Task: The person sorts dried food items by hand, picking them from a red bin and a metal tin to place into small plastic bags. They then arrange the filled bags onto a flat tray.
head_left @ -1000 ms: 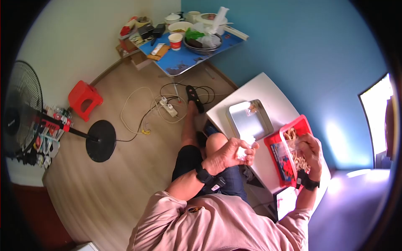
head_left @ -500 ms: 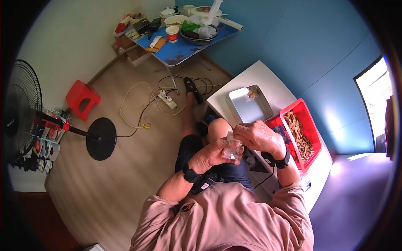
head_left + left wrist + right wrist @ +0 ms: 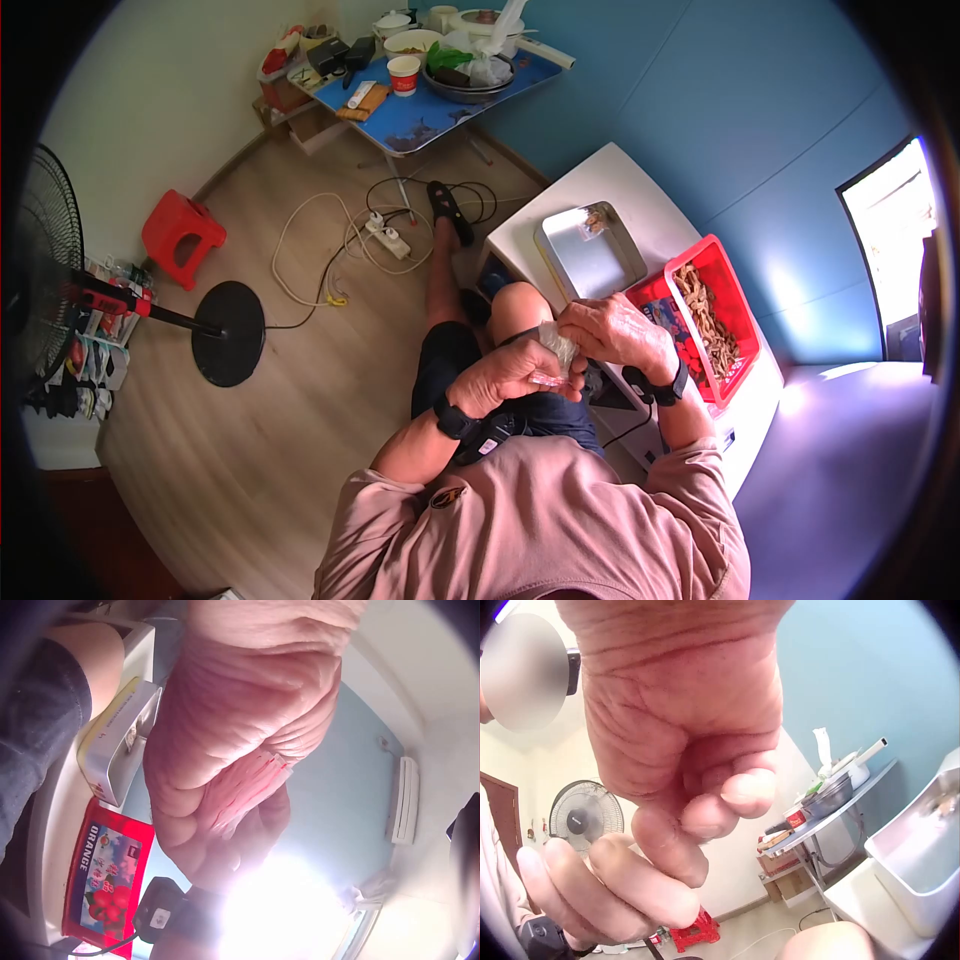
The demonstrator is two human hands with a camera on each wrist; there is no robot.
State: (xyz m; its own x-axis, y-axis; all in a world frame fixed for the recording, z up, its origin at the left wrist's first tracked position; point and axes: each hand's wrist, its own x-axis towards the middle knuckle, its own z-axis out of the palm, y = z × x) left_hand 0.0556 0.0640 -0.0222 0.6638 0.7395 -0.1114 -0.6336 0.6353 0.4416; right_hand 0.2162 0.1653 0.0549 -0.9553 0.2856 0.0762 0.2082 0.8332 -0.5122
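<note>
Small clear plastic bags (image 3: 557, 345) are gripped in the left hand (image 3: 505, 378), above the person's lap. Their edges, marked with red lines (image 3: 251, 784), show between the curled left fingers in the left wrist view. The right hand (image 3: 625, 335) meets the left from the other side, its thumb and fingers pinching at the top of the plastic. In the right wrist view the right hand (image 3: 682, 712) has its fingers curled, against the left fingertips (image 3: 611, 889); the plastic is hidden there.
A metal tray (image 3: 592, 250) holding a small packet stands on the white cabinet (image 3: 625, 180), beside a red basket (image 3: 745, 340) of brown strips. A blue table (image 3: 415, 125) with dishes, a red stool (image 3: 183, 238), a fan (image 3: 228, 332) and cables (image 3: 275, 255) are farther off.
The right hand has come from above the red basket to the left hand and now touches the plastic there. The basket's brown strips are more visible.
</note>
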